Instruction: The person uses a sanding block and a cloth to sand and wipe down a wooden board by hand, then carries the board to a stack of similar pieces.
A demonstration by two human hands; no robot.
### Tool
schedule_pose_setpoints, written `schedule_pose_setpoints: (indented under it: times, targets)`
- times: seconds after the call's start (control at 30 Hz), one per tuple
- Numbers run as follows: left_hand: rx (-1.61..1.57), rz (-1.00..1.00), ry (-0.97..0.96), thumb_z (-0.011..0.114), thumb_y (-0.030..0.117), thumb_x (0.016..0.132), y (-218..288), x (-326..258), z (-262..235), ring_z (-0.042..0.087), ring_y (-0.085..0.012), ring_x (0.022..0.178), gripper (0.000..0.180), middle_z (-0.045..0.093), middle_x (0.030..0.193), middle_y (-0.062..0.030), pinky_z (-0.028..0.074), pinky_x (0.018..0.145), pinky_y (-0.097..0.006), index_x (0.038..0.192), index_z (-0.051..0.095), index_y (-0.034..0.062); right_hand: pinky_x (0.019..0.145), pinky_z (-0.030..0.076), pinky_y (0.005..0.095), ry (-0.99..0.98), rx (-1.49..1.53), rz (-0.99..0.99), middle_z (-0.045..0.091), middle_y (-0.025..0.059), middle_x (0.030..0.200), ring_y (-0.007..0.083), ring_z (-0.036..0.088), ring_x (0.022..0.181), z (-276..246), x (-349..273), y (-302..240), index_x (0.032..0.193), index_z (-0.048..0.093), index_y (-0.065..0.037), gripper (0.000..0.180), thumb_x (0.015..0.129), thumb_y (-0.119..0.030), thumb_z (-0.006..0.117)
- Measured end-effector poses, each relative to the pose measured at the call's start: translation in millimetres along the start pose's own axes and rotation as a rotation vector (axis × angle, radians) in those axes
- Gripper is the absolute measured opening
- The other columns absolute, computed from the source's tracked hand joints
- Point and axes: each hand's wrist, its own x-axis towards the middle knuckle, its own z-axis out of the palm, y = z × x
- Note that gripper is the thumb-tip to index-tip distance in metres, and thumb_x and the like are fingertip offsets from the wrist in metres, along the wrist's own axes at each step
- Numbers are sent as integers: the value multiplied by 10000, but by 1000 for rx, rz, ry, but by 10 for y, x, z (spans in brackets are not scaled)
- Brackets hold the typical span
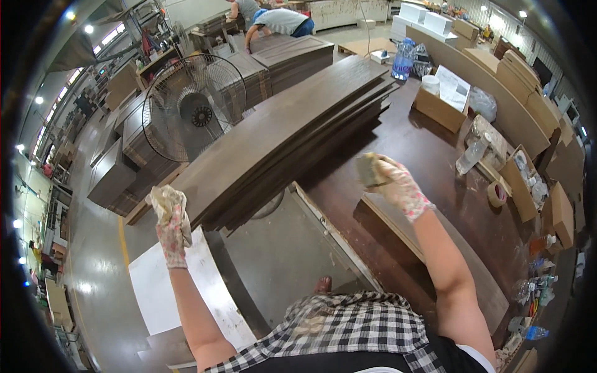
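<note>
My left hand (174,236), in a white glove with pink spots, is closed on a crumpled off-white rag (165,202) at the near left end of a stack of long brown boards (280,121). In a matching glove, my right hand (403,191) grips a worn yellowish-grey block (368,170) that looks like a sanding sponge. It is raised over the dark brown table (404,133). Below that hand, a single long brown board (469,273) lies along the table, partly hidden by my right forearm.
A caged fan (200,115) stands left of the stack. On the table's right are a cardboard box (438,109), clear bottle (472,155), tape roll (497,194) and large water bottle (403,60). Another person (280,23) bends over boards behind. White sheet (168,289) lies lower left.
</note>
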Motion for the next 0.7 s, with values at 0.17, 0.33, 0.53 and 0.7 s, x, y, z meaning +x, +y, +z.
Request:
schedule_pose_setpoints:
  times: [0.17,0.33,0.53,0.7]
  targets:
    - [-364,313,-52,627,97,795,-120,314,-269,586,-174,914,517,567,1098,-110,516,733,-300,1254,420,-22,810,501,385,-90,83,118,552,151,1106,259,578,972,73,-687,-57,1203,472,12,415,884,-245,541]
    - [-221,534,-447,674,159,779,818,-91,1058,575,-185,952,514,574,1078,-97,478,846,-316,1208,464,-30,650,485,257,-473,10,38,580,66,932,125,566,789,873,-1060,47,1235,443,46,456,907,-264,507]
    - [165,945,-877,693,228,709,1401,-796,2382,617,-258,916,523,619,1029,-136,485,783,-315,1166,540,26,713,489,285,-999,36,26,441,40,1157,115,470,984,1621,-1380,204,1068,450,-148,210,935,-310,440]
    - [223,1039,-1180,757,141,590,1447,-1521,3039,615,-286,808,580,615,902,-114,493,696,-332,1135,562,93,875,443,332,-877,133,-90,447,124,1261,265,439,1153,1467,-1636,161,1324,339,-78,470,928,-330,372]
